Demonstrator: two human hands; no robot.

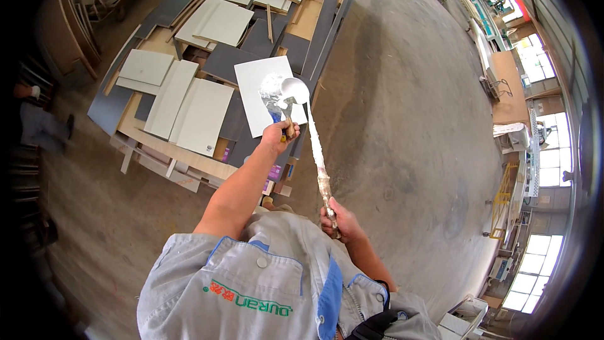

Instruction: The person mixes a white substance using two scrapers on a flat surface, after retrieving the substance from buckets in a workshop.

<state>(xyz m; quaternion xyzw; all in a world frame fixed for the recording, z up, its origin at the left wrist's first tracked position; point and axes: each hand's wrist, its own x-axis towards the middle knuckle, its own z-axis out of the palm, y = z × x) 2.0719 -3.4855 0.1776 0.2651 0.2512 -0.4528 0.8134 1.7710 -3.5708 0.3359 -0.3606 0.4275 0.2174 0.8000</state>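
Observation:
My right hand (340, 219) grips the low end of a long-handled ladle (318, 157), its shaft crusted with white. The ladle's round white cup (294, 90) is tipped over a white panel (250, 82) near the table's right edge. Thick white liquid (272, 86) lies on that panel beside the cup. My left hand (281, 135) is closed around a wooden-handled tool (290, 121) just below the cup. The tool's working end overlaps the wet patch, and its exact kind is unclear. A bit of blue shows beside it.
The large worktable (236, 129) carries dark boards, several pale panels (204, 113) and a narrow wood strip (269, 23). Concrete floor (402, 119) extends to the right. Another person (41, 123) stands at far left. Machines and brown boards (508, 88) line the right wall.

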